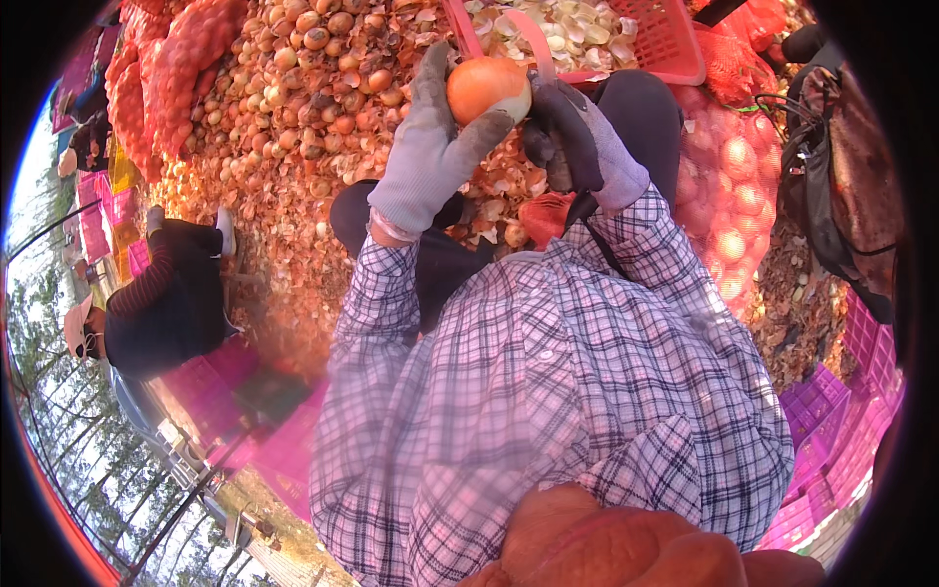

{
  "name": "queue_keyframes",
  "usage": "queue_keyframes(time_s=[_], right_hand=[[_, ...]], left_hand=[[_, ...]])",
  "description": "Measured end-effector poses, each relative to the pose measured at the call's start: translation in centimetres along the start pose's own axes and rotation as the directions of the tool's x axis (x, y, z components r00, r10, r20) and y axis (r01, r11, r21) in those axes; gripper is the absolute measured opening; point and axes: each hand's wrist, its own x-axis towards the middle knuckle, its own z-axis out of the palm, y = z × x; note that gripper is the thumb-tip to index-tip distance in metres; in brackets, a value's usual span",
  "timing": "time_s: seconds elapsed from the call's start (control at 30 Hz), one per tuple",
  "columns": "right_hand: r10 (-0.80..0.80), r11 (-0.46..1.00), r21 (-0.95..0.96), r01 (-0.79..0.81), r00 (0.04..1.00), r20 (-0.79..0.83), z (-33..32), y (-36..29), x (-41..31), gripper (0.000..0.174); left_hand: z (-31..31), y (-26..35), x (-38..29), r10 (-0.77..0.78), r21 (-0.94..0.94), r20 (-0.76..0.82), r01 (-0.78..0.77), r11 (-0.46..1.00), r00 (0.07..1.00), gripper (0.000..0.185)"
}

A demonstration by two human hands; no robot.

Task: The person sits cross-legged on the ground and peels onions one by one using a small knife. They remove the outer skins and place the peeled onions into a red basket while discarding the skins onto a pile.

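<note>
My left hand (444, 147), in a pale knit glove with soiled fingers, holds a large orange-brown onion (484, 86) between fingers and thumb. A pale patch shows on the onion's lower right side. My right hand (576, 139), in a glove with dark coated fingers, is closed beside the onion, touching or nearly touching its right side. A translucent reddish strip (534, 42) rises above the right hand; whether it is a blade or part of a basket I cannot tell. Beyond the hands, a red plastic basket (678, 55) holds pale peeled pieces (565, 33).
Loose onions and dry skins (315, 88) cover the ground ahead and left. Red mesh sacks of onions (733, 191) stand at the right and upper left. A dark bag (829, 169) lies far right. Another person (172, 293) sits at left near magenta crates (213, 374).
</note>
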Motion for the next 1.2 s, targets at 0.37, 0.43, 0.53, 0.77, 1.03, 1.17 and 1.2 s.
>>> queue_keyframes(time_s=[0.37, 0.43, 0.53, 0.77, 1.03, 1.17, 1.2], right_hand=[[-0.174, 0.974, -0.15, 0.17, 0.985, -0.018, 0.5, 0.7, -0.1, 0.052], [-0.315, 0.926, -0.22, 0.305, 0.949, -0.011, 0.2, 2.0, 0.8, 0.052], [-0.399, 0.844, -0.448, 0.296, 0.904, -0.155, -0.9, 2.4, 1.3, 0.053], [-0.42, 0.663, -0.684, 0.303, 0.908, -0.005, -0.3, 0.9, 1.9, 0.053], [-0.373, 0.675, -0.704, 0.22, 0.925, -0.069, -3.3, 3.4, 6.4, 0.028], [-0.302, 0.818, -0.571, 0.077, 0.901, -0.311, -3.8, 2.9, 4.1, 0.027], [-0.348, 0.796, -0.597, 0.099, 0.882, -0.317, -3.7, 2.2, 2.8, 0.026]], left_hand=[[0.8, -0.8, -1.4, -0.187, -0.835, 0.137, 0.215, 0.506, 0.973, 0.06], [0.5, -1.9, -1.3, -0.194, -0.839, 0.135, 0.216, 0.5, 0.972, 0.062], [-0.2, -2.6, -0.1, -0.288, -0.442, 0.029, 0.271, 0.855, 0.957, 0.065], [1.3, -5.4, 2.8, -0.096, 0.305, -0.095, 0.121, 0.945, 0.991, 0.075], [1.4, -6.3, 2.2, -0.099, 0.135, 0.073, 0.088, 0.987, 0.992, 0.07], [2.0, -6.7, 1.9, -0.126, -0.004, 0.059, 0.126, 0.992, 0.99, 0.073], [2.2, -6.2, 2.1, -0.133, -0.013, 0.043, 0.134, 0.991, 0.99, 0.073]])
